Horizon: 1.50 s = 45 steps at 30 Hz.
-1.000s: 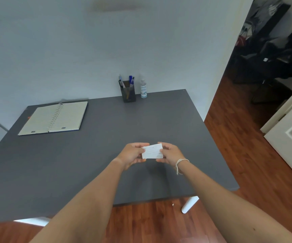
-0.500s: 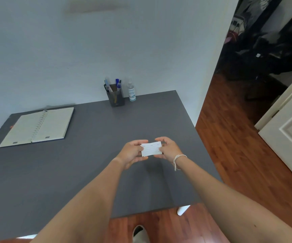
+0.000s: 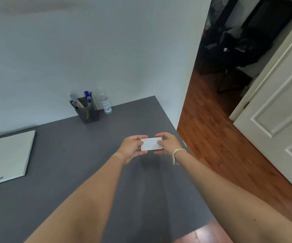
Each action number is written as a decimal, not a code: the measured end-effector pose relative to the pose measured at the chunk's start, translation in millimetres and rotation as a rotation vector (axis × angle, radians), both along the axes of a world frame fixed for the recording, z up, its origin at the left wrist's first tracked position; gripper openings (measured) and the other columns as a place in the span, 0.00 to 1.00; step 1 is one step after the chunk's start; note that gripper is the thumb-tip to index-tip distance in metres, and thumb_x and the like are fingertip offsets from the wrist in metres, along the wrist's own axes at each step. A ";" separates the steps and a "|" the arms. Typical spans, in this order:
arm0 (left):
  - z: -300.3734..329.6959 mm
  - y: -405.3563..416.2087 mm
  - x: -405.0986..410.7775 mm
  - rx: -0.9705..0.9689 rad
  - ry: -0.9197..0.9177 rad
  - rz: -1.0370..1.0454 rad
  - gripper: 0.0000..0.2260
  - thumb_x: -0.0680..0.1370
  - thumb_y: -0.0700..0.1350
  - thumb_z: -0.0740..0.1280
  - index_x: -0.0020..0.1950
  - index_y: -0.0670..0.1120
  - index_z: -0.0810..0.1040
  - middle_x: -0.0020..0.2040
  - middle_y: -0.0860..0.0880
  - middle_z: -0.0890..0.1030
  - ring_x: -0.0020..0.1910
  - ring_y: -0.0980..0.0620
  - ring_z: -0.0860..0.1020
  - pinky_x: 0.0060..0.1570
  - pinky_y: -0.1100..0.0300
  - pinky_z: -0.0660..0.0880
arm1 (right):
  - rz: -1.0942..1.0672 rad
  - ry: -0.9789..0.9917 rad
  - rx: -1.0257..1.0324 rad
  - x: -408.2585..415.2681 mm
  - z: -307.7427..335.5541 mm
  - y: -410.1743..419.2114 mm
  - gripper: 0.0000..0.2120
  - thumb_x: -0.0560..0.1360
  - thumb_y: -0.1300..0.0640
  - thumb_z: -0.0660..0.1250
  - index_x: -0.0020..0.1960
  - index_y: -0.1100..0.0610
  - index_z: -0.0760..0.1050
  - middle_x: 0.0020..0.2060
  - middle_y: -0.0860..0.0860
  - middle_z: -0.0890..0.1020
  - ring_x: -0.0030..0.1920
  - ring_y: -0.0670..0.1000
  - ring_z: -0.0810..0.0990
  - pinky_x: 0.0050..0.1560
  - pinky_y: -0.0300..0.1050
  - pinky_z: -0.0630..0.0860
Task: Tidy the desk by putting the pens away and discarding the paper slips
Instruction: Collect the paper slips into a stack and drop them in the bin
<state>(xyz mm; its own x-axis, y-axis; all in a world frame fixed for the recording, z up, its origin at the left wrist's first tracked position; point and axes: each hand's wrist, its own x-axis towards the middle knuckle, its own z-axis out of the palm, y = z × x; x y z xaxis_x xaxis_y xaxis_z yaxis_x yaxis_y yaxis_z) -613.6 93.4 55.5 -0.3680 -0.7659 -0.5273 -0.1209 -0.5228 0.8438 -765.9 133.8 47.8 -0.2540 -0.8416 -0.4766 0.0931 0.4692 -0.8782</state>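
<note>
A small white stack of paper slips is held above the right side of the grey desk. My left hand pinches its left end and my right hand pinches its right end. A white cord sits on my right wrist. At the back of the desk a dark pen holder stands against the wall with several pens upright in it. No loose pens show on the desk.
A small clear bottle stands right of the pen holder. An open spiral notebook lies at the desk's left. Wooden floor runs to the right, with a white door and a dark room beyond.
The view has swung to the right, so the notebook and pen holder sit further left in the frame. Both hands still hold the slips, now nearer the desk's right edge.
</note>
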 end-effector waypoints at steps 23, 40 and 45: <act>-60.7 -75.5 -147.5 -0.477 -0.577 0.078 0.15 0.77 0.41 0.60 0.63 0.48 0.76 0.60 0.52 0.78 0.57 0.56 0.74 0.58 0.66 0.67 | 0.048 0.195 0.090 -185.7 -86.2 -116.6 0.17 0.73 0.69 0.58 0.57 0.59 0.77 0.45 0.52 0.76 0.47 0.53 0.74 0.47 0.45 0.74; -103.0 -80.5 -160.8 -0.906 -1.070 -0.371 0.27 0.77 0.56 0.57 0.74 0.47 0.63 0.76 0.44 0.61 0.76 0.45 0.57 0.74 0.55 0.47 | -0.093 0.123 0.292 -195.1 -178.0 -158.6 0.16 0.71 0.69 0.55 0.48 0.54 0.75 0.43 0.51 0.75 0.44 0.55 0.77 0.39 0.51 0.81; -101.7 -81.7 -161.9 -0.907 -1.031 -0.337 0.27 0.76 0.56 0.57 0.73 0.46 0.65 0.75 0.44 0.63 0.75 0.44 0.60 0.74 0.54 0.49 | -0.050 0.148 0.352 -182.0 -215.6 -174.5 0.16 0.71 0.69 0.55 0.53 0.57 0.75 0.47 0.54 0.76 0.47 0.57 0.77 0.35 0.48 0.76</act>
<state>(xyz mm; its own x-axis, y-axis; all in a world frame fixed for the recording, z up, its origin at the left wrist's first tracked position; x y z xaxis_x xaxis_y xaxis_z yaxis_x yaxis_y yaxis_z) -775.5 11.7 -46.2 -0.3566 -0.9331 -0.0471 -0.8889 0.3234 0.3243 -947.8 -40.7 -167.8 -0.3785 -0.6179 -0.6892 0.0080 0.7424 -0.6700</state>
